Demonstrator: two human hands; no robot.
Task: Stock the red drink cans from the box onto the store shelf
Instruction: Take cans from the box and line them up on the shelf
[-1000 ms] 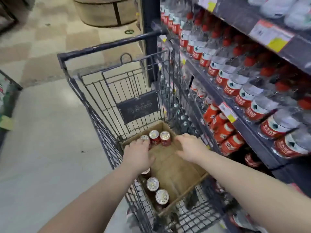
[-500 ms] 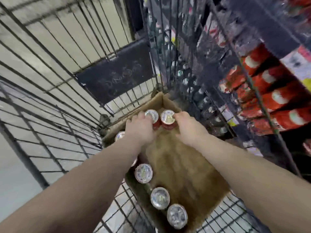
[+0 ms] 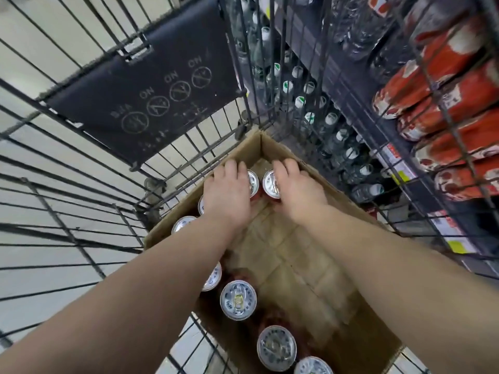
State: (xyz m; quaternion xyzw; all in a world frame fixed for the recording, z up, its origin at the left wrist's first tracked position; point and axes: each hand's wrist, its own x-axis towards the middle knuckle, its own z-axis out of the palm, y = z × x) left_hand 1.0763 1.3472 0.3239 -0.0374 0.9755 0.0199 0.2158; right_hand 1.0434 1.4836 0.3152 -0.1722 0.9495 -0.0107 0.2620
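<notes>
- Store aisle. Pale tiled floor (image 3: 29, 63) shows through the bars of a wire shopping cart (image 3: 244, 76).
- A dark plaque (image 3: 151, 90) hangs on the cart's far wall, printed with circled symbols and the word "NO".
- To the right, just outside the cart, stands a dark store shelf (image 3: 340, 76). Its lower level holds clear bottles (image 3: 299, 101) with white and green caps.
- Red-and-white containers (image 3: 445, 103) lie in rows on the level above, too blurred to tell what they are. A yellow price tag (image 3: 459, 245) sits on the shelf edge.
- A cardboard box (image 3: 297, 265) rests in the cart's basket, one corner pointing away, with much of its brown bottom bare.
- Red cans (image 3: 237, 299) with silver tops stand upright in a line along the box's left wall. Two more stand side by side in the far corner.
- The left hand (image 3: 226, 195) lies palm down over the left can (image 3: 253, 182). Its fingers are curled over the can's top and down the far side, gripping it. The thumb is hidden.
- The right hand (image 3: 299, 193) covers the right can (image 3: 270, 183) the same way, with curled fingers clasping the rim and the far side.
- Both of these cans are in the box's far corner. I cannot tell whether either is lifted off the cardboard.
- Both forearms reach down into the box, well apart at the near edge and close together at the hands.
</notes>
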